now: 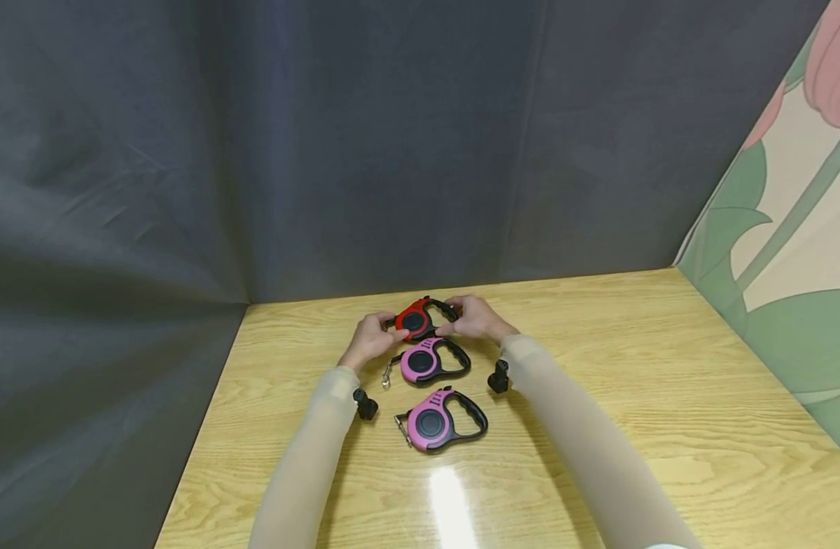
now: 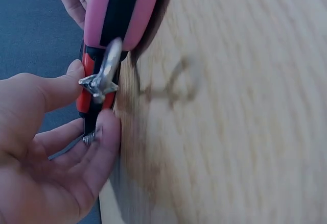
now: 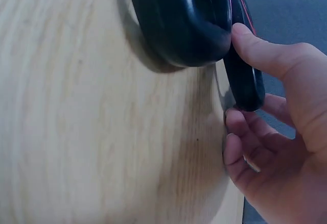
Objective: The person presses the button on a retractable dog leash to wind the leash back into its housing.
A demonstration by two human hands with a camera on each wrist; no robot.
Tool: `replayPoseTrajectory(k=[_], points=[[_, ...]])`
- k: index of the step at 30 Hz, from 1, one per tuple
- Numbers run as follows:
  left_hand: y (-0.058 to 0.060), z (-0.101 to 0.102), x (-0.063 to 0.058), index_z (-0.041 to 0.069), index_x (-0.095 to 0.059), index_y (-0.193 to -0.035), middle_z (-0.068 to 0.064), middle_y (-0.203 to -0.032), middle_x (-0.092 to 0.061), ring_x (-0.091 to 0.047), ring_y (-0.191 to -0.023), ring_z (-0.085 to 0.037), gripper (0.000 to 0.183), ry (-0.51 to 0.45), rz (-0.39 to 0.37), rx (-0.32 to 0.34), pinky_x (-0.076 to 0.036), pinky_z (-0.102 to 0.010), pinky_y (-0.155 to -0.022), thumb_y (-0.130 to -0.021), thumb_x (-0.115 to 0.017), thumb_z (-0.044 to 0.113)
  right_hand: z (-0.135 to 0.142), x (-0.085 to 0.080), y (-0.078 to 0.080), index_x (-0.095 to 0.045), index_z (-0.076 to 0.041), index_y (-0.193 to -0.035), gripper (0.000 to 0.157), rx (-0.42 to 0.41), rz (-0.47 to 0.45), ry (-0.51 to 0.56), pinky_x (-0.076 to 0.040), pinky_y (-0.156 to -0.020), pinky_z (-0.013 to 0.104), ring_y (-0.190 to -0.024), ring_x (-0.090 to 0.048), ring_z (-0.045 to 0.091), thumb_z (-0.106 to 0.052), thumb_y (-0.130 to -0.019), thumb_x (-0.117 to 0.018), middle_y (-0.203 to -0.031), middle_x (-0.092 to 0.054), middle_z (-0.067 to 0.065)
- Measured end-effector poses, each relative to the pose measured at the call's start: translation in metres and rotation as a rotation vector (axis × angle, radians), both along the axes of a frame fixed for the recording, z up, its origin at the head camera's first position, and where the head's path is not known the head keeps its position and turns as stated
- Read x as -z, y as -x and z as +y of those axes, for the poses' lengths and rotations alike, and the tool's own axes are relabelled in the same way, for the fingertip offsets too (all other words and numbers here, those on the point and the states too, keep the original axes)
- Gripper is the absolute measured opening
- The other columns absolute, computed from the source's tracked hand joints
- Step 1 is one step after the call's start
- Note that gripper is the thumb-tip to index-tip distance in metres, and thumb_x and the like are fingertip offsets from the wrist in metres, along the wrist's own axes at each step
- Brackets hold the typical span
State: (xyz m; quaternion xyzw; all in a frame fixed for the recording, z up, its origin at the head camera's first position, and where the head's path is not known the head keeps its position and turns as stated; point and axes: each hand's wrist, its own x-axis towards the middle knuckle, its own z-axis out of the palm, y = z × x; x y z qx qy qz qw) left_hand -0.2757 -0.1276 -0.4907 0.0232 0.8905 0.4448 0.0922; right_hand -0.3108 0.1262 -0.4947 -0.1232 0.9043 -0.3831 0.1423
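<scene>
A red and black retractable dog leash lies farthest back on the table. My left hand grips its left end, thumb on the near face and fingers round the far side by its metal clip. At the other end, my right hand holds the black loop handle with the thumb on top. Just in front sits a pink and black retractable leash, its silver clip hanging out to the left. Nearer to me is another pink leash, untouched, facing the same way.
The leashes stand in a column on a light wood table. A dark grey curtain rises behind the table and along its left side. To the right is a panel with painted tulips. Small black cameras sit on both wrists.
</scene>
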Motion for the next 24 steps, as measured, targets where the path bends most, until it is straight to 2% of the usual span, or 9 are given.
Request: replayPoseTrajectory(k=[3, 7, 11, 17, 24], points=[[0.0, -0.001, 0.0, -0.002, -0.062, -0.145, -0.024, -0.146, -0.064, -0.062, -0.134, -0.039, 0.056, 0.04, 0.02, 0.015, -0.05, -0.05, -0.113, -0.098, -0.078, 0.024, -0.001, 0.001, 0.0, -0.051, -0.002, -0.156, 0.085, -0.008, -0.014, -0.002, -0.052, -0.11, 0.052, -0.128, -0.063, 0.037, -0.038, -0.089, -0.087, -0.145, -0.063, 0.024], [0.0, -0.002, 0.0, 0.0, -0.06, -0.148, -0.022, -0.148, -0.064, -0.063, -0.131, -0.038, 0.059, 0.107, 0.045, 0.043, -0.051, -0.05, -0.112, -0.1, -0.077, 0.029, 0.0, 0.002, 0.002, -0.048, 0.0, -0.158, 0.084, -0.023, -0.033, 0.005, -0.048, -0.115, 0.053, -0.139, -0.058, 0.04, -0.037, -0.091, -0.085, -0.153, -0.057, 0.026], [0.0, -0.002, 0.001, 0.004, -0.061, -0.15, -0.019, -0.149, -0.064, -0.062, -0.134, -0.037, 0.059, 0.18, 0.075, 0.056, -0.049, -0.051, -0.114, -0.101, -0.075, 0.034, 0.002, 0.002, 0.003, -0.047, 0.001, -0.158, 0.083, -0.025, -0.045, 0.014, -0.046, -0.118, 0.053, -0.142, -0.055, 0.041, -0.035, -0.093, -0.083, -0.155, -0.055, 0.026], [-0.001, -0.003, -0.003, 0.009, -0.056, -0.155, -0.017, -0.156, -0.059, -0.055, -0.143, -0.04, 0.064, 0.274, 0.083, 0.065, -0.043, -0.054, -0.12, -0.102, -0.071, 0.043, 0.001, 0.002, 0.005, -0.048, -0.002, -0.159, 0.082, -0.01, -0.056, 0.023, -0.047, -0.116, 0.053, -0.138, -0.057, 0.039, -0.036, -0.092, -0.083, -0.151, -0.058, 0.025], [-0.009, -0.013, -0.009, 0.008, -0.046, -0.161, -0.019, -0.162, -0.051, -0.047, -0.15, -0.043, 0.071, 0.356, 0.104, 0.127, -0.039, -0.058, -0.123, -0.104, -0.068, 0.044, 0.008, -0.004, 0.0, -0.048, -0.002, -0.157, 0.077, 0.007, -0.04, 0.009, -0.05, -0.109, 0.052, -0.127, -0.06, 0.036, -0.04, -0.097, -0.077, -0.14, -0.061, 0.023]])
